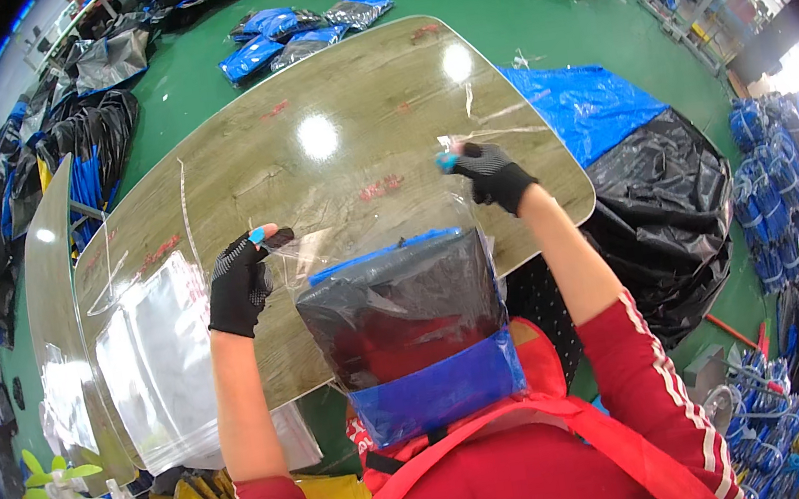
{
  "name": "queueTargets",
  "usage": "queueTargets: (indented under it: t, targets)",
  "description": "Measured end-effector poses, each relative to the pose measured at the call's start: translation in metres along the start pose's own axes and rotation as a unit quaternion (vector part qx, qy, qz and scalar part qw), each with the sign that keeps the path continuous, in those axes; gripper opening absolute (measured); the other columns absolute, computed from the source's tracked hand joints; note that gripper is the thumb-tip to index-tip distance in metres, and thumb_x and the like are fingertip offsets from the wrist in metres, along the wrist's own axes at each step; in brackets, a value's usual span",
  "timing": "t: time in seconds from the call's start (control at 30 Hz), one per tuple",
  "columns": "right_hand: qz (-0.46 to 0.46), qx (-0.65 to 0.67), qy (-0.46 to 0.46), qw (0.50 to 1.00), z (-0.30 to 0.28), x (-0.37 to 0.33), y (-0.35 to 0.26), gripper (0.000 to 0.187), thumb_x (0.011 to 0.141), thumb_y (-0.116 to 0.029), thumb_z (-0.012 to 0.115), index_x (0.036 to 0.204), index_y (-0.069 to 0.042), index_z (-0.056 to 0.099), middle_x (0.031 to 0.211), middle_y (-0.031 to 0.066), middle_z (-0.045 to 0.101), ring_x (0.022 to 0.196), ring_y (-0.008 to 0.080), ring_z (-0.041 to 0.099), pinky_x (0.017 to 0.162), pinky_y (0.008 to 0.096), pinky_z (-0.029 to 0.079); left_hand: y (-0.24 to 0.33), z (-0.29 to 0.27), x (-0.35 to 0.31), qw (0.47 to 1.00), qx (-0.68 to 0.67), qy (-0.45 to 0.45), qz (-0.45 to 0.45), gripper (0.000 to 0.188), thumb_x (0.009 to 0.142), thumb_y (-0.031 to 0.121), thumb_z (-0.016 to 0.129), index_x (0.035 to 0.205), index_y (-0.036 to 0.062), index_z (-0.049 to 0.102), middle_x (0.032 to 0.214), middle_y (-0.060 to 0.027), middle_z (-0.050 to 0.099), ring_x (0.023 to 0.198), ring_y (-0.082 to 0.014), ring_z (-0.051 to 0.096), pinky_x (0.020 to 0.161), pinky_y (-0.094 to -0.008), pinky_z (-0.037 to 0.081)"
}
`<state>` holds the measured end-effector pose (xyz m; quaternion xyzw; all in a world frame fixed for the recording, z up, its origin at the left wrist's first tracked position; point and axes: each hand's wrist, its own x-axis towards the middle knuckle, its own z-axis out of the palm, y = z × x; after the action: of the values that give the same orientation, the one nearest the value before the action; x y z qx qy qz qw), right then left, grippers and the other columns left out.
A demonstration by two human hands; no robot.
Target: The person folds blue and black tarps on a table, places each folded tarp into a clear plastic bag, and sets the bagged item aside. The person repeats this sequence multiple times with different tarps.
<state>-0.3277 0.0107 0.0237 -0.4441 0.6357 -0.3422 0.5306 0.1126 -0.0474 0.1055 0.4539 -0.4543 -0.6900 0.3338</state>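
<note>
The left hand (241, 288), in a black glove that is leaving some blue-tipped finger ends showing, is hovering over the worktop (248, 173) with its fingers curling inward and its thumb side facing the middle. Its forearm (249, 406) is standing nearly straight up from the lower edge. The right hand (494, 174), gloved alike, is hovering farther out, its wrist bending inward so that the fingers are pointing left; its forearm (576, 251) is slanting up and inward from a red sleeve (642, 369). Thin clear film is reaching toward both sets of fingertips, but the right hand is blurring, and I cannot tell whether either hand is pinching the film or just touching it.

The film is belonging to a clear bag (402, 310) holding a folded black and blue sheet. The bag is lying between the forearms, covering part of the worktop's near edge and reaching back to the person's front.

Beyond the hands, bare wood-patterned surface is stretching to the curving far edge. The right hand is sitting nearer the right edge, where a large black and blue sheet (655, 155) is spreading just outside. A stack of clear bags (156, 357) is occupying the near left, beside the left forearm. Green floor (512, 33) is showing past the far edge, where several packed bundles (291, 37) are lying.
</note>
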Motion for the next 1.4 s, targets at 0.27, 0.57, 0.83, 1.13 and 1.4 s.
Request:
queueTargets:
  t: [0.27,0.57,0.83,1.13,1.4]
  targets:
    - [-0.154,0.155,-0.176,0.960,0.020,-0.089,-0.046,0.037,0.092,-0.032,0.061,0.116,-0.004,0.065,0.136,0.0139,0.053,0.117,0.0261,0.058,0.097,0.0345,0.045,-0.037,-0.011,-0.044,0.984,0.055,-0.098,0.140,0.035,0.092,0.037,0.061,0.098,0.0024,0.057,0.130,-0.0210,0.054,0.118,-0.0318,0.056,0.103,-0.0438,0.042]
    - [-0.305,-0.152,0.037,0.940,0.072,-0.153,0.014,0.022,0.089,-0.018,0.065,0.110,-0.013,0.071,0.133,0.0196,0.053,0.123,0.0309,0.052,0.104,0.0367,0.038,-0.007,0.008,-0.098,0.760,0.566,0.140,0.286,0.015,0.077,-0.001,0.052,0.084,0.0043,0.064,0.109,-0.0149,0.067,0.110,-0.0312,0.059,0.094,-0.0389,0.045]
    - [0.120,-0.091,-0.109,0.983,0.023,-0.266,0.095,0.024,0.089,-0.025,0.059,0.101,-0.007,0.069,0.082,0.0088,0.066,0.076,0.0227,0.063,0.071,0.0301,0.048,-0.076,0.067,-0.068,0.871,0.377,0.058,0.310,0.059,0.086,0.023,0.066,0.138,0.0056,0.044,0.143,-0.0233,0.039,0.129,-0.0338,0.043,0.107,-0.0427,0.034]
    - [-0.098,-0.528,0.368,0.760,-0.164,-0.219,0.131,0.042,0.083,-0.028,0.063,0.122,-0.014,0.061,0.111,0.0157,0.064,0.103,0.0333,0.062,0.084,0.0402,0.050,-0.071,-0.024,0.019,0.989,0.149,-0.009,0.013,0.050,0.093,0.032,0.056,0.134,0.0028,0.048,0.116,-0.0044,0.059,0.100,-0.0166,0.055,0.088,-0.0295,0.043]
    - [0.081,-0.510,0.425,0.743,-0.298,-0.092,0.067,0.029,0.086,-0.033,0.054,0.097,-0.012,0.070,0.089,0.0173,0.069,0.085,0.0371,0.067,0.073,0.0482,0.052,0.035,0.154,0.282,0.982,0.129,0.036,0.135,0.042,0.098,0.025,0.041,0.130,-0.0007,0.049,0.125,-0.0133,0.056,0.114,-0.0308,0.051,0.103,-0.0397,0.036]
